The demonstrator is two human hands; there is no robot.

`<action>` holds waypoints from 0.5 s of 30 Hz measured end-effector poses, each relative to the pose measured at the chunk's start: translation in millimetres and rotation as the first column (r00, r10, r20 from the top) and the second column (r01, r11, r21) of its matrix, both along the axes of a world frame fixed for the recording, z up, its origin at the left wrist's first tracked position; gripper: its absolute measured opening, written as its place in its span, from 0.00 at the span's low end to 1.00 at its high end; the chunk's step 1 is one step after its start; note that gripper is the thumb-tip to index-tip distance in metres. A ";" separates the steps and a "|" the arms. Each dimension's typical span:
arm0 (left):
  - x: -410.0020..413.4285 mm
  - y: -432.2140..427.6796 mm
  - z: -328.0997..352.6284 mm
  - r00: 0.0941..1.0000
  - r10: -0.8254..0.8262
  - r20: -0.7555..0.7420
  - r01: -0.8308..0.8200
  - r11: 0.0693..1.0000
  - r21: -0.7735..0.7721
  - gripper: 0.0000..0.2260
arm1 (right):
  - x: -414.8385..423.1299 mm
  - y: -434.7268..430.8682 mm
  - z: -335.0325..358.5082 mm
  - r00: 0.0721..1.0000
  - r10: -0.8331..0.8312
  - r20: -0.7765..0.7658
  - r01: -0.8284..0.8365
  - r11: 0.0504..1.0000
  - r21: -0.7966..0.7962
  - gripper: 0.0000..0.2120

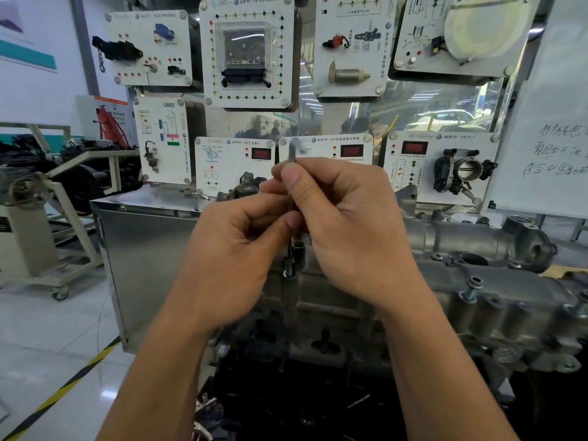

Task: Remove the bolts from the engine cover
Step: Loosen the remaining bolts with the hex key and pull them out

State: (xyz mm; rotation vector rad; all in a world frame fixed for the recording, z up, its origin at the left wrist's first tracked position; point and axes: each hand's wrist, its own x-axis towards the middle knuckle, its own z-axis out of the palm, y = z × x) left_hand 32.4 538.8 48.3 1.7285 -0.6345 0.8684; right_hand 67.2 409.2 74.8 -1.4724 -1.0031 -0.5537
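A grey cast engine cover [445, 300] fills the centre and right of the head view. Both hands pinch a thin upright hex key [293, 154], its bent top blurred above my fingers. My left hand [241, 246] grips the shaft lower down, and my right hand [346, 224] grips it higher up. The key's lower end sits in a raised bolt [289, 269] at the cover's left end. Another bolt [473, 288] stands partly unscrewed on the right, and one more bolt [581, 303] shows at the right edge.
Behind the engine stands a wall of white training panels [248, 52] with mounted car parts. A steel cabinet [146, 265] is to the left, with a cream trolley [47, 224] beyond it. Yellow-black floor tape [63, 393] runs at lower left. A whiteboard [550, 122] stands on the right.
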 end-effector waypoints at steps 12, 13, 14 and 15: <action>4.8 -6.1 -1.7 0.999 0.011 -0.041 -0.018 0.988 -0.156 0.05 | -2.0 5.7 -4.2 0.997 -0.035 -0.066 0.046 0.984 0.170 0.11; 3.9 -4.1 -0.9 0.998 -0.047 -0.050 0.041 0.992 -0.120 0.06 | -1.4 4.5 -3.8 0.997 -0.047 -0.061 0.055 0.990 0.131 0.12; 3.6 -2.2 -0.6 0.995 -0.084 -0.047 0.080 0.993 -0.081 0.08 | -1.1 3.2 -3.1 0.997 -0.059 -0.053 0.064 0.994 0.090 0.14; 3.4 -1.0 -0.2 0.994 -0.097 -0.040 0.095 0.994 -0.055 0.09 | -1.1 2.2 -1.9 0.996 -0.074 -0.043 0.076 0.996 0.047 0.14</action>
